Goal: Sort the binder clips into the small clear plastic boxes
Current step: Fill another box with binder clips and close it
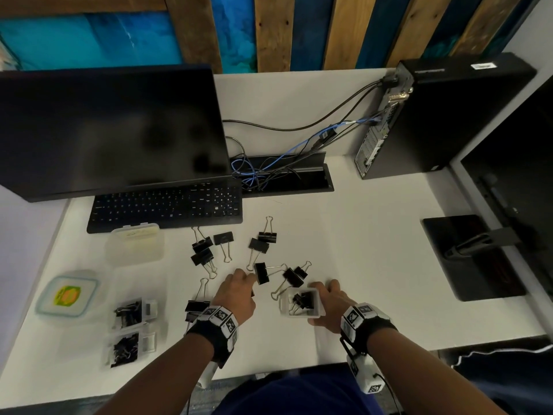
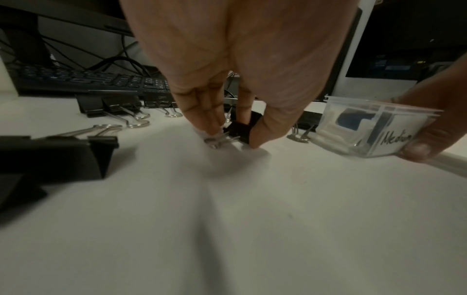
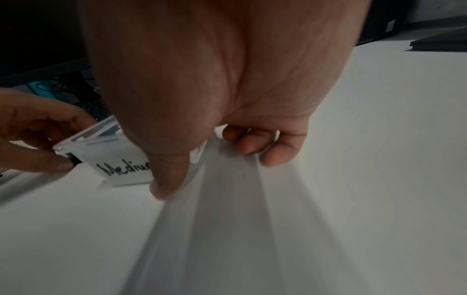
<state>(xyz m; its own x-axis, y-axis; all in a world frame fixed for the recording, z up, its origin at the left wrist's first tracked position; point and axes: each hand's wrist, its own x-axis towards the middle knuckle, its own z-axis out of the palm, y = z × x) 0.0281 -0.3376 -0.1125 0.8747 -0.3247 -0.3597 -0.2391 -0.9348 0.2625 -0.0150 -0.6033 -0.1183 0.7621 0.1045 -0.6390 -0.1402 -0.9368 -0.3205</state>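
Note:
Several black binder clips (image 1: 258, 245) lie loose on the white desk (image 1: 374, 265). My left hand (image 2: 235, 137) is down on the desk and pinches a small black binder clip (image 2: 240, 130) between thumb and fingers; in the head view this hand (image 1: 245, 280) hides most of that clip. My right hand (image 1: 321, 304) grips a small clear box (image 1: 300, 302) with a few clips inside, thumb on the near side and fingers on the far side. Its label reads "Medium" (image 3: 121, 165). The box (image 2: 374, 129) stands just right of the pinched clip.
Two more small clear boxes (image 1: 134, 313) (image 1: 131, 348) holding clips sit at the left, beside a frosted container (image 1: 134, 244) and a lidded tub (image 1: 67, 295). A keyboard (image 1: 167, 205), monitor (image 1: 110, 130), cable tray (image 1: 284, 175), PC tower (image 1: 434, 115) and monitor base (image 1: 472, 256) ring the work area.

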